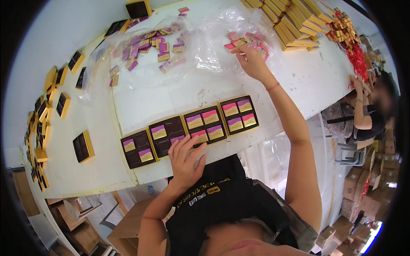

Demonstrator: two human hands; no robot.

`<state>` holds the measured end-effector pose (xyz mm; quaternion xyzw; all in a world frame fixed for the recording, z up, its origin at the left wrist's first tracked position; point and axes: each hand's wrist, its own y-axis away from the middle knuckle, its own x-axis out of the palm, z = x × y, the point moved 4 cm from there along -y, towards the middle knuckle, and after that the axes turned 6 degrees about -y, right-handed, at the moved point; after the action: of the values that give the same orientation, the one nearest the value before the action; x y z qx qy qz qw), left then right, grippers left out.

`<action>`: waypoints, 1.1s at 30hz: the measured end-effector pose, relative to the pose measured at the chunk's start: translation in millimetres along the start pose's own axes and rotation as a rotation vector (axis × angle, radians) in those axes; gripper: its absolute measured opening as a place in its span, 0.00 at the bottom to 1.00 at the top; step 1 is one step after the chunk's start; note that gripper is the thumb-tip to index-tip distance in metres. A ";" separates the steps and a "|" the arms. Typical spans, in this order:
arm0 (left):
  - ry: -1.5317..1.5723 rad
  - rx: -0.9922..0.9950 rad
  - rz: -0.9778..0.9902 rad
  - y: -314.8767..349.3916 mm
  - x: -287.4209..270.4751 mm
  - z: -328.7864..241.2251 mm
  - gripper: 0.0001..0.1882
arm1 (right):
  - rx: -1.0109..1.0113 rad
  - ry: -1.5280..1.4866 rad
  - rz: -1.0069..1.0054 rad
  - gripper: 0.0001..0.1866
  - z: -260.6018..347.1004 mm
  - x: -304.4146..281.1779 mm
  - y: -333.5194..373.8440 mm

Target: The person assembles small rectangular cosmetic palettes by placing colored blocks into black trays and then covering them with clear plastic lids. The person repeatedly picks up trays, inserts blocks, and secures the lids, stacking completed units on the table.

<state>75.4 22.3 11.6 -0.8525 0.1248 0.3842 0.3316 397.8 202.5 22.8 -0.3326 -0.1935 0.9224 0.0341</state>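
A row of gold-edged boxes with black trays (171, 124) stands at the table's near edge, each tray with square compartments. The rightmost box (258, 124) and the one left of it hold pink-and-gold and purple-and-gold wrapped squares, likely chocolates, in every compartment. In the two left boxes, purple squares (146, 155) lie diagonally and the other visible compartments are bare. My left hand (186, 160) is open, fingers spread over the middle boxes' near edges, fingertips at a pink square (199, 136). My right hand (253, 62) reaches into pink squares (259, 39) on clear plastic, fingers pinched; what they hold is unclear.
Purple squares (163, 47) lie scattered on clear plastic (205, 55) at the far middle. Gold boxes (294, 32) are stacked far right, beside red-and-gold ribbons (354, 55). More black-tray boxes (82, 147) spread along the left. Another person (371, 113) sits at the right.
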 end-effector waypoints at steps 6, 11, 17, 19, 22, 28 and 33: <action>0.074 0.257 0.025 -70.6 -21.8 -15.2 0.18 | 0.212 0.534 0.152 0.18 -70.3 -18.6 -48.1; 0.091 0.356 0.131 -168.2 25.3 -19.9 0.15 | 0.321 0.534 0.155 0.31 -60.5 -21.5 -52.9; 0.125 0.079 0.164 -294.4 143.3 57.0 0.15 | -0.063 0.279 0.098 0.22 -71.3 -7.2 -45.2; -0.004 -0.045 0.262 -315.4 167.3 85.1 0.15 | -0.034 0.139 0.028 0.26 -39.3 -19.4 -17.2; -0.052 0.041 0.385 -319.3 180.4 58.3 0.18 | 0.108 0.025 -0.128 0.33 -43.1 -32.4 12.6; -0.042 0.093 0.276 -314.4 188.3 62.3 0.20 | 0.035 -0.010 -0.183 0.32 -49.9 -34.7 11.7; 0.593 -0.130 0.483 -282.0 137.0 19.8 0.15 | 0.312 -0.346 -0.169 0.23 -76.6 -39.2 11.8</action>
<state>288.2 252.4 33.4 -0.8918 0.3881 0.1950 0.1264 477.0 209.7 -12.0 -0.1430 -0.0790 0.9782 0.1285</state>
